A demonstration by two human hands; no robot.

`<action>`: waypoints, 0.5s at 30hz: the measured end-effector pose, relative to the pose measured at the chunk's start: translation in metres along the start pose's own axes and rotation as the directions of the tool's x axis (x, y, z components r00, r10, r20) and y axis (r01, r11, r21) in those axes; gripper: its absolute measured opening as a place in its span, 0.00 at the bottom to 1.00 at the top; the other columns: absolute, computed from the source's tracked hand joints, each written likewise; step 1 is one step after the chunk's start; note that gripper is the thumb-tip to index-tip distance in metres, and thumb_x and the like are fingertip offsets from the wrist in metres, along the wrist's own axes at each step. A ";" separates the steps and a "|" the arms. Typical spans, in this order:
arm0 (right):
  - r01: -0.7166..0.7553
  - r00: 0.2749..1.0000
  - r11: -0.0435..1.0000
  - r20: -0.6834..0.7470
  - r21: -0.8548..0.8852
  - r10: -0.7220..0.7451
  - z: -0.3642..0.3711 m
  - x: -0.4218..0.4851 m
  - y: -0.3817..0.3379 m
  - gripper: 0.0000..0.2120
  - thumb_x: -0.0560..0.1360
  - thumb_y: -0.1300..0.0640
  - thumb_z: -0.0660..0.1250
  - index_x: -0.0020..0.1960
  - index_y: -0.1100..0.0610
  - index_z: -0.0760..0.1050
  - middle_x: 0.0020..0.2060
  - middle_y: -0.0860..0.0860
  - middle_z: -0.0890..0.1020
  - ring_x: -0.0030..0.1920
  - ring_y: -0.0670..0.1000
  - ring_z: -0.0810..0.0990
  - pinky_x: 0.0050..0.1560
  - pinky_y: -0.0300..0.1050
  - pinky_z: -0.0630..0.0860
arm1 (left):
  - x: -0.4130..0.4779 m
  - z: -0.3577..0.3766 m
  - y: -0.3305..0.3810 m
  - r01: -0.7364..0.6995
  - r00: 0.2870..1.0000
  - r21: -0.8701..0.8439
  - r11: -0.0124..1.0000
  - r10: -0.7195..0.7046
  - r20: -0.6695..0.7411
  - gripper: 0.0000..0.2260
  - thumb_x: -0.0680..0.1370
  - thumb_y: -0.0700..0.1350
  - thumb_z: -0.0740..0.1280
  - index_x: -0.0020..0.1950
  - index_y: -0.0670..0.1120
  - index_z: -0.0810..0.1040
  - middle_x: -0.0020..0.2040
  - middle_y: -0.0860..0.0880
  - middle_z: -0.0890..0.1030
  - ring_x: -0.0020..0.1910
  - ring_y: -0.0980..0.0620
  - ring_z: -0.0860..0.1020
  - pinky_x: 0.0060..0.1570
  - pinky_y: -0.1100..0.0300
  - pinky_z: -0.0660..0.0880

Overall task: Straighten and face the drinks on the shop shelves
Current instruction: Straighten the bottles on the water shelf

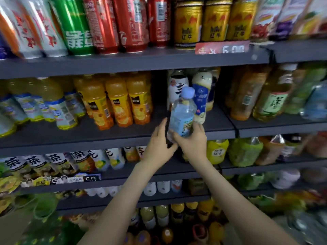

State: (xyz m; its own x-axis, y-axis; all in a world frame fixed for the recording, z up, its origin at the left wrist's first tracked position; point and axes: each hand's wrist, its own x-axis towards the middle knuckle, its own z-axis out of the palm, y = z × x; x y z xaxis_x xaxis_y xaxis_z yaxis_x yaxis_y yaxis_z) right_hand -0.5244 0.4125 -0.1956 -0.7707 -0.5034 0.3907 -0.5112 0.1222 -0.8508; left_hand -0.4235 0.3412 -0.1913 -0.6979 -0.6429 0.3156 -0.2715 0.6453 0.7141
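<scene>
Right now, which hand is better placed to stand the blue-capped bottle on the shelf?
Right, probably: the right hand grips the bottle near its base; the left hand is open beside it.

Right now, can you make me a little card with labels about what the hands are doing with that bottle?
Bottle: clear bottle, pale blue cap, leaning a bit
Holding: right hand grips its lower part
Helping: left hand open beside its base, fingers straight
Where: front edge of the dark shelf, second from the top in view
Left neighbours: orange juice bottles
Behind: white bottles with blue labels
Above: red cans and gold cans
</scene>
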 end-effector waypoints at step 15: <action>-0.083 0.985 0.980 -0.132 0.181 0.108 -0.382 0.021 0.129 0.22 0.70 0.50 0.74 0.62 0.47 0.71 0.54 0.40 0.80 0.52 0.38 0.79 0.52 0.41 0.77 | 0.015 0.275 0.286 -0.286 0.934 -0.076 0.955 0.296 0.202 0.30 0.71 0.51 0.71 0.71 0.53 0.64 0.62 0.52 0.77 0.59 0.49 0.76 0.44 0.61 0.69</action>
State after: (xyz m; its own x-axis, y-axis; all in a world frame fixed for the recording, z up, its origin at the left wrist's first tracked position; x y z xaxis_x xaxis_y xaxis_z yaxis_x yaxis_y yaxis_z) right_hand -0.7523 0.7442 -0.1632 -0.8647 -0.3700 0.3397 -0.3683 0.0071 -0.9297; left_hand -0.6940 0.6296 -0.1548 -0.8659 -0.3257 0.3797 -0.0088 0.7688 0.6394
